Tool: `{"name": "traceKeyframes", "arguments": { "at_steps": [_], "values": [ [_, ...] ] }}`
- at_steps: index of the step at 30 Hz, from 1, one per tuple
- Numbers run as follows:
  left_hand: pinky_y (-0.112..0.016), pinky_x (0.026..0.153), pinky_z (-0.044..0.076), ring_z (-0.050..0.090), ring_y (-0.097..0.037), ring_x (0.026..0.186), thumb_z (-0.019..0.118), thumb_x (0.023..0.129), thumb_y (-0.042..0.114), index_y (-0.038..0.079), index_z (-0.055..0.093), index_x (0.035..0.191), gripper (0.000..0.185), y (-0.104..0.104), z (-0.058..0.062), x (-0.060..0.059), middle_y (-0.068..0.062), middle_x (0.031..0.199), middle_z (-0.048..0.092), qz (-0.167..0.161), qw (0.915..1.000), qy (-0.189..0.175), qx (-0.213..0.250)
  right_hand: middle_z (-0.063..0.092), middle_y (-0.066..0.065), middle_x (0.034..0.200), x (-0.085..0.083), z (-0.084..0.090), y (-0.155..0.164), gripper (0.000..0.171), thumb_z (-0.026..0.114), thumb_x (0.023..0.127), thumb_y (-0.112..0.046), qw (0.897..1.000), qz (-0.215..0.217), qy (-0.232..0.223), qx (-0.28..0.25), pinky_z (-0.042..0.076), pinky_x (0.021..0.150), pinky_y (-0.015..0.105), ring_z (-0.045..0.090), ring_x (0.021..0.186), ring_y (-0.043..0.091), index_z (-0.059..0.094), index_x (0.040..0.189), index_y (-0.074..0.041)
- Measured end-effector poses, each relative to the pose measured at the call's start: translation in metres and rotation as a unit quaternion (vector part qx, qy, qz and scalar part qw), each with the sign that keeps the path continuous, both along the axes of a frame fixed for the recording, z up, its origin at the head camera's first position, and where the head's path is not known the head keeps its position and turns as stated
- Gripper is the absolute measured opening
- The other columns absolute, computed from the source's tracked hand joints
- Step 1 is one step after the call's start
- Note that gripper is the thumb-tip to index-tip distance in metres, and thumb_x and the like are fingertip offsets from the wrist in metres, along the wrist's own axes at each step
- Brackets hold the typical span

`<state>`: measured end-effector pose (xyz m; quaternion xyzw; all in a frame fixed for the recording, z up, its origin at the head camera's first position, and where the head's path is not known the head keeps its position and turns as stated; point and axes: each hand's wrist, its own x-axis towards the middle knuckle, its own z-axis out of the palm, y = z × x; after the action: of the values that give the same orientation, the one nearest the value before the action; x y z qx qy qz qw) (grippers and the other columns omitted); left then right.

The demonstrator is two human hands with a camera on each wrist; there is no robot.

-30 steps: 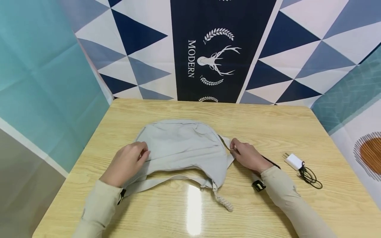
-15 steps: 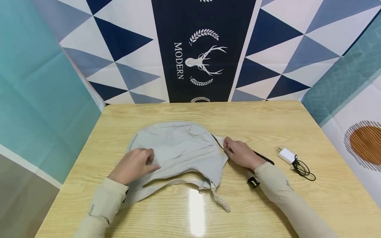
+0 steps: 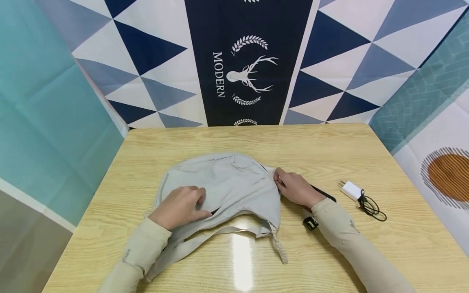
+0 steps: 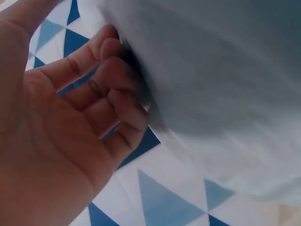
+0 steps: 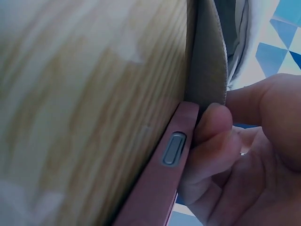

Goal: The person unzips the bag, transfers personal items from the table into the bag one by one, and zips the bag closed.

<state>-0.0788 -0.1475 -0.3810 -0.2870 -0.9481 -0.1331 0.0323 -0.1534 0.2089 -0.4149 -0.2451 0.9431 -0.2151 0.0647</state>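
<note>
A pale grey waist bag (image 3: 220, 175) lies on the table, its braided zip pull (image 3: 279, 246) at the lower right. My left hand (image 3: 181, 207) is on the bag's left part, thumb beside a short dark slit (image 3: 217, 211). In the left wrist view its curled fingers (image 4: 127, 108) hold the fabric edge. At the bag's right end my right hand (image 3: 294, 188) pinches a beige strap (image 5: 207, 61), its fingertips against a slim pinkish thing (image 5: 162, 183) with a silver button. What that thing is, I cannot tell.
A white plug charger (image 3: 351, 190) with a coiled black cable (image 3: 371, 206) lies to the right. A black buckle (image 3: 310, 223) sits below the right wrist. Patterned cloth (image 3: 157, 53) hangs behind the wooden table (image 3: 311, 260).
The left hand has moved right across the bag, its thumb spreading from the fingers. The fabric has shifted and creased, a dark slit now shows. The right hand stays at the strap; the view has shifted.
</note>
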Motion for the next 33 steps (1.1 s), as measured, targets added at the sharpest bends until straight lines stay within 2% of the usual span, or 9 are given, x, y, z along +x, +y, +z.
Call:
{"name": "traceKeyframes", "arguments": {
  "at_steps": [5, 9, 15, 19, 21, 24, 27, 30, 33],
  "values": [
    [-0.028, 0.053, 0.039, 0.039, -0.008, 0.052, 0.075, 0.079, 0.014, 0.017, 0.05, 0.066, 0.028, 0.011, -0.002, 0.007, 0.007, 0.06, 0.043, -0.035, 0.9977, 0.053, -0.022, 0.05, -0.002, 0.068, 0.0, 0.002, 0.0, 0.005, 0.054, 0.102, -0.011, 1.0, 0.0, -0.002, 0.004, 0.038, 0.057, 0.031, 0.044, 0.056, 0.014, 0.052, 0.102, -0.007],
    [-0.026, 0.05, 0.036, 0.035, -0.007, 0.049, 0.067, 0.081, 0.003, 0.017, 0.048, 0.063, 0.03, 0.011, 0.005, 0.009, 0.007, 0.057, 0.042, -0.04, 0.9952, 0.087, -0.021, 0.051, -0.001, 0.069, -0.001, 0.002, -0.001, 0.004, 0.055, 0.101, -0.009, 1.0, -0.001, 0.002, 0.004, 0.038, 0.057, 0.032, 0.045, 0.056, 0.014, 0.052, 0.102, -0.008],
    [-0.023, 0.05, 0.036, 0.033, -0.005, 0.049, 0.067, 0.09, 0.001, 0.016, 0.05, 0.066, 0.033, 0.005, 0.026, 0.001, 0.008, 0.057, 0.037, -0.04, 0.9967, 0.068, 0.015, 0.054, 0.001, 0.07, -0.005, 0.003, 0.003, 0.004, 0.052, 0.102, -0.011, 0.999, 0.008, -0.043, -0.013, 0.039, 0.053, 0.031, 0.046, 0.053, 0.015, 0.051, 0.106, -0.008],
    [-0.022, 0.051, 0.036, 0.034, -0.005, 0.051, 0.063, 0.093, 0.002, 0.017, 0.05, 0.068, 0.032, 0.005, 0.04, -0.007, 0.008, 0.059, 0.038, -0.049, 0.9964, 0.055, 0.041, 0.058, 0.004, 0.067, -0.006, 0.018, 0.015, 0.012, 0.048, 0.105, -0.014, 0.995, 0.007, -0.091, -0.045, 0.044, 0.05, 0.031, 0.052, 0.049, 0.016, 0.053, 0.113, -0.006],
    [-0.022, 0.052, 0.036, 0.035, -0.005, 0.052, 0.061, 0.095, 0.002, 0.017, 0.05, 0.069, 0.032, 0.006, 0.046, -0.012, 0.008, 0.06, 0.038, -0.053, 0.9956, 0.055, 0.054, 0.059, 0.004, 0.067, -0.001, 0.032, 0.016, 0.016, 0.048, 0.105, -0.013, 0.997, -0.001, -0.058, -0.046, 0.045, 0.051, 0.032, 0.052, 0.049, 0.015, 0.055, 0.116, -0.004],
    [-0.023, 0.052, 0.036, 0.036, -0.006, 0.052, 0.059, 0.096, 0.003, 0.015, 0.051, 0.07, 0.029, 0.006, 0.054, -0.019, 0.007, 0.061, 0.039, -0.058, 0.993, 0.077, 0.069, 0.061, 0.003, 0.074, 0.018, 0.052, 0.003, 0.016, 0.051, 0.103, -0.009, 0.998, 0.001, 0.054, -0.041, 0.045, 0.056, 0.031, 0.052, 0.057, 0.011, 0.059, 0.115, -0.003],
    [-0.024, 0.049, 0.036, 0.037, -0.007, 0.051, 0.059, 0.096, 0.005, 0.013, 0.054, 0.072, 0.026, 0.007, 0.06, -0.025, 0.005, 0.062, 0.041, -0.061, 0.9877, 0.121, 0.079, 0.068, 0.004, 0.093, 0.045, 0.066, -0.024, 0.016, 0.057, 0.099, -0.007, 0.987, 0.057, 0.14, -0.049, 0.053, 0.066, 0.031, 0.06, 0.074, 0.011, 0.065, 0.113, -0.003],
    [-0.025, 0.048, 0.037, 0.039, -0.008, 0.05, 0.06, 0.096, 0.006, 0.011, 0.056, 0.073, 0.024, 0.009, 0.065, -0.029, 0.004, 0.063, 0.045, -0.062, 0.9822, 0.157, 0.083, 0.066, 0.005, 0.113, 0.069, 0.071, -0.051, 0.021, 0.06, 0.098, -0.01, 0.977, 0.145, 0.152, -0.046, 0.055, 0.081, 0.032, 0.062, 0.097, 0.014, 0.066, 0.118, -0.006],
    [-0.026, 0.049, 0.039, 0.042, -0.009, 0.051, 0.06, 0.095, 0.007, 0.01, 0.058, 0.074, 0.022, 0.01, 0.067, -0.032, 0.002, 0.065, 0.048, -0.058, 0.98, 0.171, 0.083, 0.06, 0.009, 0.128, 0.08, 0.069, -0.074, 0.028, 0.059, 0.101, -0.018, 0.967, 0.206, 0.146, -0.02, 0.049, 0.096, 0.037, 0.057, 0.118, 0.02, 0.064, 0.126, -0.007]
  ]
}}
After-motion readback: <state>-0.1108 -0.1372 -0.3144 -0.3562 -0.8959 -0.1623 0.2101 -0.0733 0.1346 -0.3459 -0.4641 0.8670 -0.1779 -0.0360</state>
